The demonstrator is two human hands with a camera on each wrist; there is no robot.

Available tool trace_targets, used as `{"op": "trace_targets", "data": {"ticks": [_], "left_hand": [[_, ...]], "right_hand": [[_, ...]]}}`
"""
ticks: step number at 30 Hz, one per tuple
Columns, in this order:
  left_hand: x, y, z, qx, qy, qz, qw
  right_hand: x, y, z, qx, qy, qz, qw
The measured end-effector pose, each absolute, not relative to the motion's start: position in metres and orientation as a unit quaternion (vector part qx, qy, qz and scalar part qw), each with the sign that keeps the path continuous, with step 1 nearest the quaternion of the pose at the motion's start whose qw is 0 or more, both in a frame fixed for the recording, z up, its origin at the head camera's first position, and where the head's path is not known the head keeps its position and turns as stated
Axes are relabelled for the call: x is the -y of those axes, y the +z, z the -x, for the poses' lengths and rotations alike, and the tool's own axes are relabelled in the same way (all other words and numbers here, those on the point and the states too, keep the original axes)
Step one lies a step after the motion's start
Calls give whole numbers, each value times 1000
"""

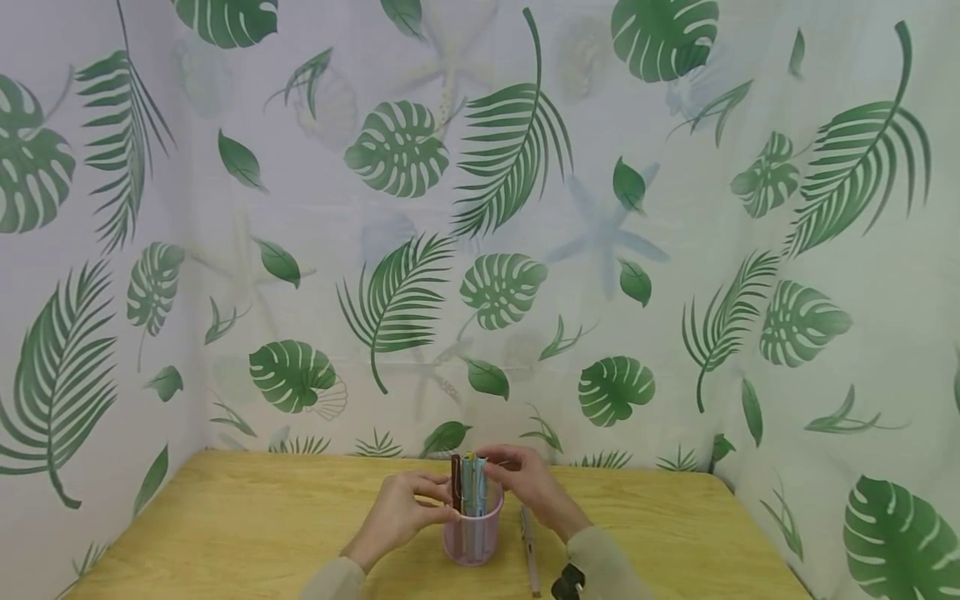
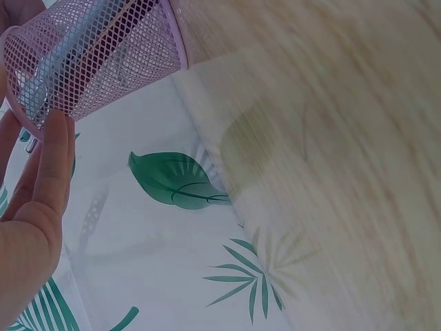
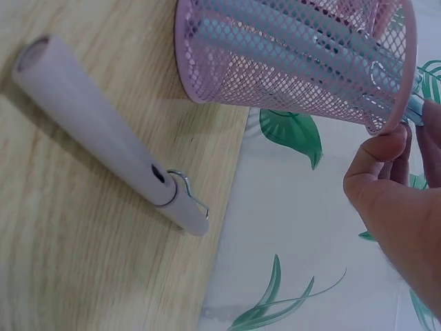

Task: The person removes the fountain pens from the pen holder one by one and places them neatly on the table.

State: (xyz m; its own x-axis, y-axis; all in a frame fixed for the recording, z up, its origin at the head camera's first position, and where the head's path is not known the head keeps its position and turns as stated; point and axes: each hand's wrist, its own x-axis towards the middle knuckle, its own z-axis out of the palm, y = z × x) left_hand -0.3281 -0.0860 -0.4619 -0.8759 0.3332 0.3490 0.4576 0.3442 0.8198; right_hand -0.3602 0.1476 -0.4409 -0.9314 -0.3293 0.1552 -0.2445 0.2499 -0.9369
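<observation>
A pink mesh pen holder (image 1: 480, 546) stands upright on the table with several pens in it. Among them are a dark brown pen (image 1: 456, 482) on the left and a light blue pen (image 1: 481, 487) on the right. My left hand (image 1: 397, 512) holds the holder near its rim, its fingers (image 2: 54, 155) lying against the mesh. From the other side my right hand (image 1: 528, 483) pinches the top of the light blue pen, with the thumb (image 3: 386, 146) right at the rim. A pale pinkish pen (image 3: 96, 127) with a metal clip lies on the table beside the holder.
The wooden table (image 1: 262, 525) reaches back to a white curtain (image 1: 510, 217) printed with green leaves, which also hangs at both sides. A small black object (image 1: 568, 582) sits at the right wrist, by the sleeve (image 1: 603, 562).
</observation>
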Motion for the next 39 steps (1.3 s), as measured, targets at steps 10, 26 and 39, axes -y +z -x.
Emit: {"op": "trace_targets", "data": {"ticks": [10, 26, 39], "left_hand": [[86, -461, 329, 823, -510, 241, 64], [85, -463, 330, 823, -507, 246, 71], [85, -464, 330, 826, -501, 244, 78]], "right_hand": [[-161, -442, 362, -764, -602, 221, 76], [-164, -445, 361, -752, -613, 226, 83], [-162, -453, 361, -757, -617, 210, 50]]}}
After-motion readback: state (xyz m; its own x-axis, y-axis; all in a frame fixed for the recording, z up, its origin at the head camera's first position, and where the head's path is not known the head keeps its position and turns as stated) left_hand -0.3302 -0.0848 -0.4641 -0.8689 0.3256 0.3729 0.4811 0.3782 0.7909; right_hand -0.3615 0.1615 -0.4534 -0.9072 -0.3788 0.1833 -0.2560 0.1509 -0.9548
